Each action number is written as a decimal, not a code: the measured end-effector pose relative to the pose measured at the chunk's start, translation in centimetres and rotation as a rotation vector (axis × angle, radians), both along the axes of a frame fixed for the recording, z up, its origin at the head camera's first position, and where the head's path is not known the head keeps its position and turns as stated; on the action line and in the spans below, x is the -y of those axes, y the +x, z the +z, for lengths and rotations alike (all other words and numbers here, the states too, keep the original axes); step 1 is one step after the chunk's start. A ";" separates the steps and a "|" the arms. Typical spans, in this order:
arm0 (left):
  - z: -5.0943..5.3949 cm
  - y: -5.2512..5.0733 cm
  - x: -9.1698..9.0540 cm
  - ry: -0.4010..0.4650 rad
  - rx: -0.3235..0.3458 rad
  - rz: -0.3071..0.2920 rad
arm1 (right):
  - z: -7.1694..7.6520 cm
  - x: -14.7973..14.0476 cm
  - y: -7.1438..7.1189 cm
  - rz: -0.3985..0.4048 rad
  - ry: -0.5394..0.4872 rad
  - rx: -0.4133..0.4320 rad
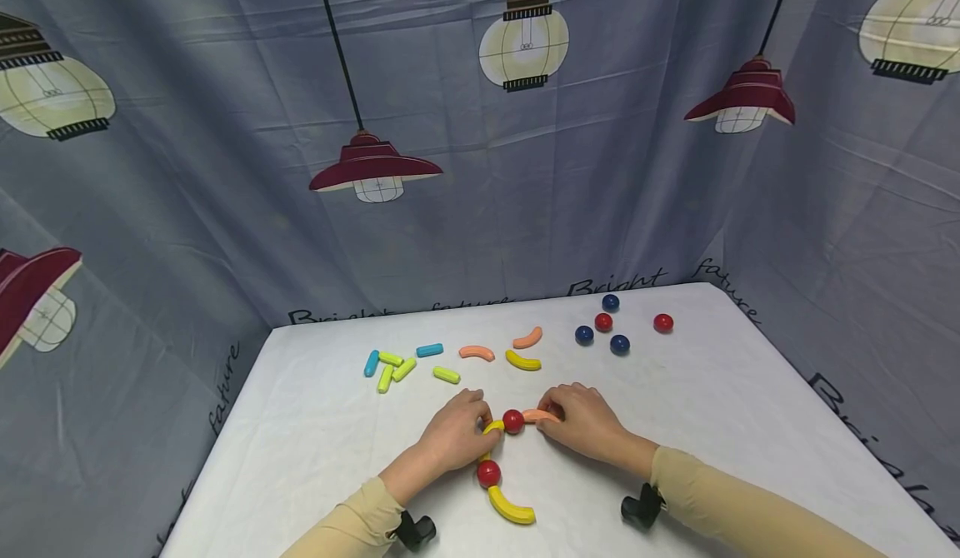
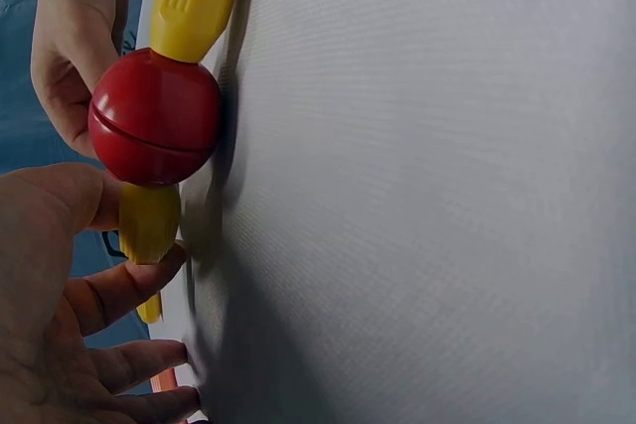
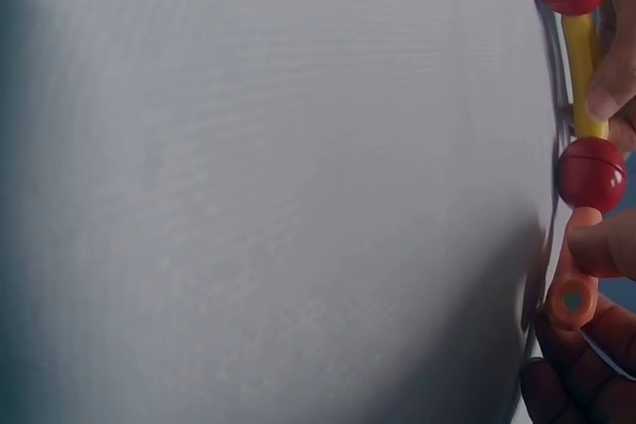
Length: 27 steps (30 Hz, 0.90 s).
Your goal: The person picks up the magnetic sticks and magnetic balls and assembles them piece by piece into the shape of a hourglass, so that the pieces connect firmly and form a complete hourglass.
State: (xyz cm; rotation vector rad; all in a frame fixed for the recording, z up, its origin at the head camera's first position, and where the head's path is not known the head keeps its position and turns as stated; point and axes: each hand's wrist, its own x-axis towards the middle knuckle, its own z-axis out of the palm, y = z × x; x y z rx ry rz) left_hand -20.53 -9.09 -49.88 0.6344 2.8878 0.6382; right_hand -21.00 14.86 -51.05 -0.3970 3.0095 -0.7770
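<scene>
A chain of curved sticks and red balls lies on the white table. My left hand (image 1: 456,431) pinches a yellow curved stick (image 2: 149,223) between thumb and index finger; its other fingers are spread. That stick joins an upper red ball (image 1: 513,421) to a lower red ball (image 1: 488,473). Another yellow curved stick (image 1: 512,508) extends from the lower ball toward me. On the far side of the chain, my right hand (image 1: 588,425) holds an orange curved stick (image 3: 573,285) by thumb and fingers. One end of it touches the upper ball; the other shows a small greyish disc.
Behind the hands lie several green sticks (image 1: 404,369), two blue sticks (image 1: 430,350), two orange curved sticks (image 1: 476,352) and a yellow curved stick (image 1: 522,361). Farther right are three dark blue balls (image 1: 619,344) and two red balls (image 1: 663,322). A grey-blue curtain (image 1: 480,233) hangs behind the table (image 1: 750,425).
</scene>
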 end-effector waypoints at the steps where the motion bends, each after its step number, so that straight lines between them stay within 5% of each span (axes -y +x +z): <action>1: 0.0 0.0 0.0 -0.001 -0.003 -0.001 | 0.0 0.0 0.0 0.001 -0.001 0.003; 20: 0.0 -0.2 0.1 -0.006 -0.006 -0.006 | -0.6 -1.1 -0.3 -0.023 0.066 -0.047; 27: 0.1 -0.4 0.1 0.093 0.052 0.022 | -0.6 -0.7 -0.6 0.003 0.039 -0.064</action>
